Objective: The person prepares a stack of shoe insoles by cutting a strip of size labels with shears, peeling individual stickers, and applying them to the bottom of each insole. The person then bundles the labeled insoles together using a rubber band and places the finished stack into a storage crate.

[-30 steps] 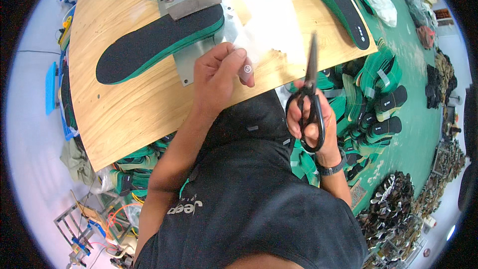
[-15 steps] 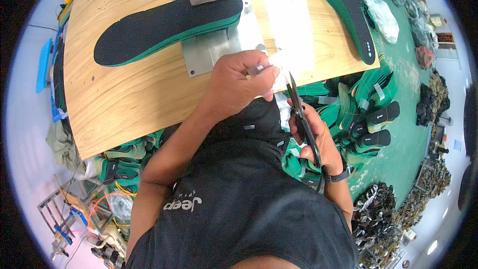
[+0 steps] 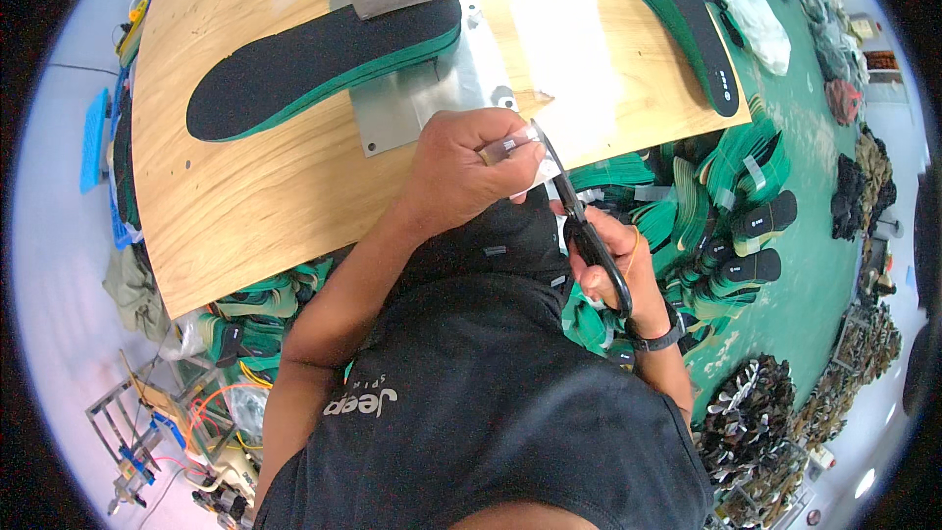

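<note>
Wooden surface (image 3: 245, 186), insoles heaped beneath | left hand (image 3: 461, 172) at near edge pinching clear tape strip (image 3: 510, 147) | right hand (image 3: 613, 260) closed through scissors (image 3: 574, 206), blades at strip | strip looks light, limp, sticky; best pinched near the cut

We see a matt wooden tabletop (image 3: 245, 196) with a dull grey metal plate (image 3: 422, 103) on it. The insole (image 3: 314, 64) looks like soft black cloth over green foam, and the scissors (image 3: 579, 216) have dark, smooth handles.
</note>
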The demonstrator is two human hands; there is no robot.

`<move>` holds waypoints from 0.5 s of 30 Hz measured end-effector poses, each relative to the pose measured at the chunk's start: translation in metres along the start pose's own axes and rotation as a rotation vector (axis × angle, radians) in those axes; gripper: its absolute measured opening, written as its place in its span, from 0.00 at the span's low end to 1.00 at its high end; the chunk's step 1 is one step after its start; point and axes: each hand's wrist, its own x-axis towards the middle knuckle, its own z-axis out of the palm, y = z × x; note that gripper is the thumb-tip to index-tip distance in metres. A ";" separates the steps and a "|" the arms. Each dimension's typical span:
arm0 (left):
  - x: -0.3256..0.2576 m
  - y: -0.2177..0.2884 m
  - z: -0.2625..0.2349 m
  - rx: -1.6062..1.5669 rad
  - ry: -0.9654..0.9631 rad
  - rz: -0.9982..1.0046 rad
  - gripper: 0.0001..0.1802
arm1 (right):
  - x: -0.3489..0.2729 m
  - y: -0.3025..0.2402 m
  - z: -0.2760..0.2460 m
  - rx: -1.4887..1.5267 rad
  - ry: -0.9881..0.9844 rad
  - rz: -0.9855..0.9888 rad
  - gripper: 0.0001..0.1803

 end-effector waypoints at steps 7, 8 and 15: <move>-0.008 -0.006 -0.009 0.102 0.036 0.119 0.06 | -0.038 0.011 -0.001 -0.086 0.210 -0.102 0.35; -0.006 -0.012 -0.009 0.197 0.101 0.309 0.05 | -0.042 0.014 -0.005 -0.199 0.279 -0.193 0.35; -0.006 -0.024 0.029 0.813 -0.302 0.782 0.05 | 0.006 -0.032 -0.059 -0.493 0.585 -0.426 0.32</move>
